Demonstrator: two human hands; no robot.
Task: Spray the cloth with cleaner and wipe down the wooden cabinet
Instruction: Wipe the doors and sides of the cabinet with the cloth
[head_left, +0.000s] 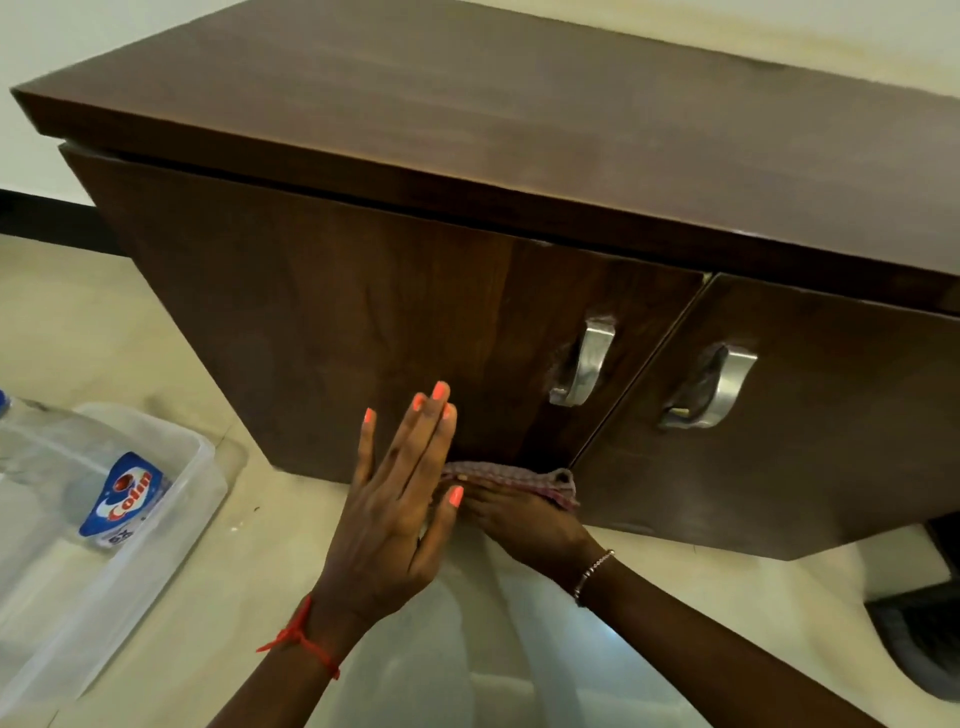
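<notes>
Mostly, cloth (511, 475) hides fingers of right hand (524, 522); left hand (395, 519) fingers lie straight.

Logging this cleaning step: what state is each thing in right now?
Dark brown wooden cabinet: both doors closed.
Chequered pinkish cloth: pressed on bottom edge of left door.
Right hand: pressing the cloth.
Left hand: fingers straight, holding nothing.
Clear spray bottle: lying in clear plastic tub.

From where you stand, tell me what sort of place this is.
Probably a room in a home: a low wooden cabinet with metal door handles stands on a pale floor, and a Colin cleaner bottle lies in a clear plastic tub beside it.
</notes>
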